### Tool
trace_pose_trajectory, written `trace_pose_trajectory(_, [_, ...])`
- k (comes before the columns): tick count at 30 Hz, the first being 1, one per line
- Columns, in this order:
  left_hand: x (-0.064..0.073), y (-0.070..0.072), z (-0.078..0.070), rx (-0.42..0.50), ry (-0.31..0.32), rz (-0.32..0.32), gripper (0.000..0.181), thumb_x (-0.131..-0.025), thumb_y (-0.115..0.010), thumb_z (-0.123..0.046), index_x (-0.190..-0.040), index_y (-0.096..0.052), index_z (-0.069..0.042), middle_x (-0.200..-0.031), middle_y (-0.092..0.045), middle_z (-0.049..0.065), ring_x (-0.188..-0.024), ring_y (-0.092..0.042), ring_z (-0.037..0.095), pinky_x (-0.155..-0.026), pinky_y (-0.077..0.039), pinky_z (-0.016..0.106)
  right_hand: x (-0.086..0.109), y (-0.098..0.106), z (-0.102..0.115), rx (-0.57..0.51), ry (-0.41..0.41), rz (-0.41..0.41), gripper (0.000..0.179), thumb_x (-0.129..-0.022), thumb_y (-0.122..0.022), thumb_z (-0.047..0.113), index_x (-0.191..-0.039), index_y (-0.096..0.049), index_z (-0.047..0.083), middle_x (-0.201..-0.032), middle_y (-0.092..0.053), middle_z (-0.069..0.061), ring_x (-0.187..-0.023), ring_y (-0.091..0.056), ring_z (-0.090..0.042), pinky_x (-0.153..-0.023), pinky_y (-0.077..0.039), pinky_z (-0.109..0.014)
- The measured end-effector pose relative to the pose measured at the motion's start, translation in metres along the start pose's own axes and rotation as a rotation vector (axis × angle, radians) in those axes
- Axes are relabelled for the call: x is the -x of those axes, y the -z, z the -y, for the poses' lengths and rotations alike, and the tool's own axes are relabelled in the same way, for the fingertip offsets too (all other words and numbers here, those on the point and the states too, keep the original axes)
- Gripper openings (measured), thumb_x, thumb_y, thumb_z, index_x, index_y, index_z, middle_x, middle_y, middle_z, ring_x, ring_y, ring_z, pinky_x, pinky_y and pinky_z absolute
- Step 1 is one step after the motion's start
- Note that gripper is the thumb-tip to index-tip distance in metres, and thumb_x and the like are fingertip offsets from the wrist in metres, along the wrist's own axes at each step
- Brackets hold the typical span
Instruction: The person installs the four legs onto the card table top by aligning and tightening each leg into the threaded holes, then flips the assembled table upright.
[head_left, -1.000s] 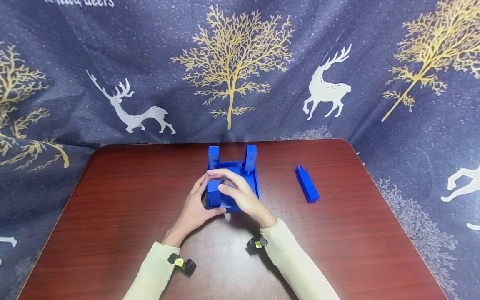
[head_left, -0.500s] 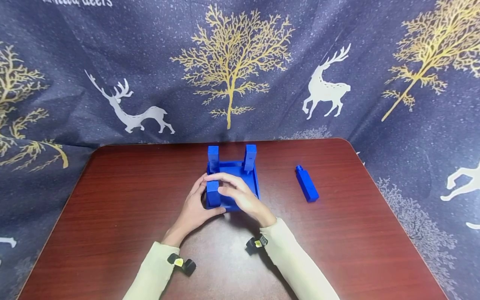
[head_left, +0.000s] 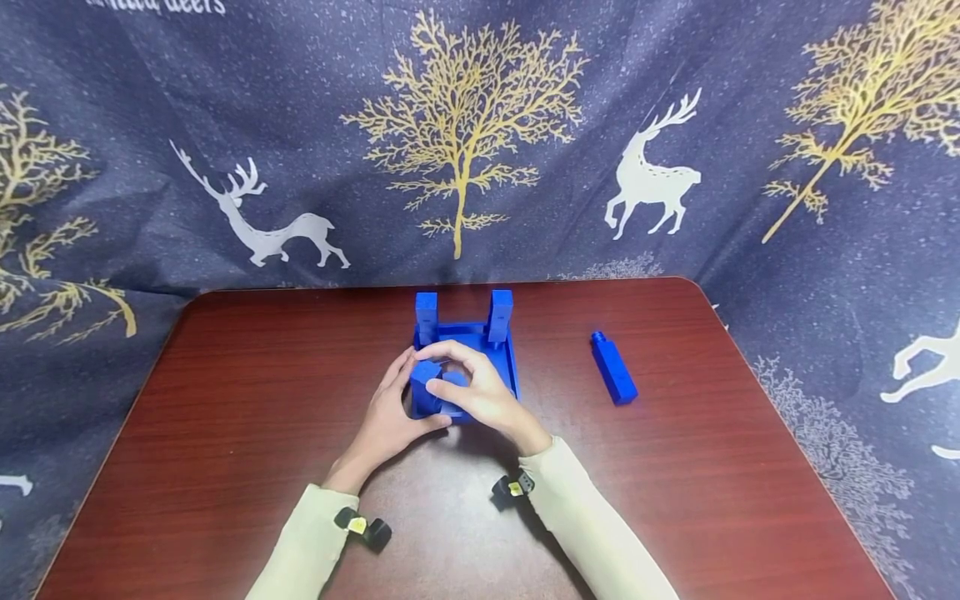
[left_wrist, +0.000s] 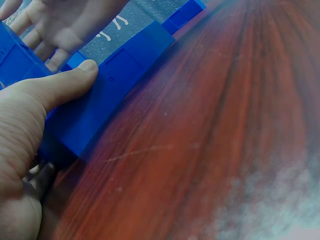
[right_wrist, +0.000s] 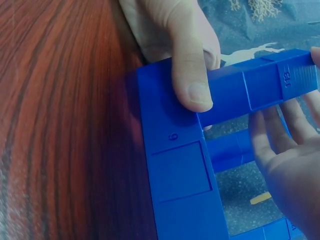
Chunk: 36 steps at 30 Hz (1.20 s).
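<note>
A square blue base (head_left: 515,367) with a raised rim lies on the table, three blue block-shaped legs standing up from its corners. My left hand (head_left: 392,414) grips the near left corner, its thumb lying along the front side of the base (left_wrist: 107,95) in the left wrist view. With thumb and fingers my right hand (head_left: 487,396) holds the upper part of the near left leg (head_left: 424,393). In the right wrist view this leg (right_wrist: 245,90) stands up from the base right by the left thumb. The foot of the leg is partly hidden by the hands.
Two more legs, a far left one (head_left: 427,315) and a far right one (head_left: 500,317), rise at the back corners. To the right lies a loose leg (head_left: 616,368) with a threaded end. Behind the wooden table (head_left: 262,375) hangs a dark patterned cloth (head_left: 540,225).
The near left leg has turned about its own length, so its top now sits at an angle. My right thumb and fingers have shifted slightly with it; the left hand has stayed put.
</note>
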<state>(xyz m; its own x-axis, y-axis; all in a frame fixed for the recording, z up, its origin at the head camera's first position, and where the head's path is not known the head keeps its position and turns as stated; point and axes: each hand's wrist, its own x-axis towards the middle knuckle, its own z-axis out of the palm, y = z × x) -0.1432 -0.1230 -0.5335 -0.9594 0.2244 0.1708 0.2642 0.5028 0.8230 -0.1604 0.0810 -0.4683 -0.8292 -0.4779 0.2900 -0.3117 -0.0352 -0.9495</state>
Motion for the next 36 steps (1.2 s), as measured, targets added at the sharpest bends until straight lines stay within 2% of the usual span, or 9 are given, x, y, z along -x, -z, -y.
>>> trace_pose_trajectory(11, [-0.0001,-0.0003,-0.001,-0.007,-0.007,-0.003,0.122,-0.08,-0.103,-0.036,-0.172,-0.032,0.004,-0.18,-0.032,0.016,-0.162,-0.036,0.044,-0.129,-0.034,0.066,-0.0012,-0.003,-0.0016,0.098,0.041,-0.079,0.031,-0.095,-0.083,-0.003,-0.123,-0.068,-0.001,-0.125,-0.071,-0.016,-0.118,-0.067,-0.019,-0.109,-0.057,-0.046])
trace_pose_trajectory(25, [0.0,-0.0016,0.0,-0.007,-0.007,-0.004,0.124,-0.08,-0.102,-0.035,-0.172,-0.029,0.004,-0.18,-0.031,0.017,-0.163,-0.034,0.044,-0.129,-0.033,0.066,-0.0008,-0.0047,-0.0025,0.162,0.039,-0.12,0.034,-0.092,-0.087,0.0,-0.119,-0.067,0.002,-0.122,-0.072,-0.013,-0.115,-0.069,-0.023,-0.108,-0.058,-0.047])
trace_pose_trajectory(31, [-0.0003,-0.0013,-0.0001,-0.008,-0.002,0.001,0.124,-0.08,-0.103,-0.034,-0.172,-0.029,0.004,-0.181,-0.03,0.016,-0.163,-0.034,0.044,-0.129,-0.033,0.066,-0.001,-0.0042,-0.0036,0.155,0.052,-0.111,0.034,-0.093,-0.086,0.0,-0.122,-0.067,0.002,-0.123,-0.072,-0.014,-0.115,-0.069,-0.021,-0.107,-0.058,-0.045])
trace_pose_trajectory(36, [-0.0002,-0.0004,-0.001,-0.007,-0.003,0.003,0.125,-0.079,-0.103,-0.038,-0.173,-0.031,0.001,-0.181,-0.03,0.014,-0.163,-0.035,0.043,-0.129,-0.032,0.066,-0.0015,-0.0033,-0.0044,0.094,0.066,-0.057,0.037,-0.103,-0.076,0.008,-0.137,-0.067,-0.001,-0.136,-0.07,-0.023,-0.128,-0.067,-0.028,-0.107,-0.056,-0.039])
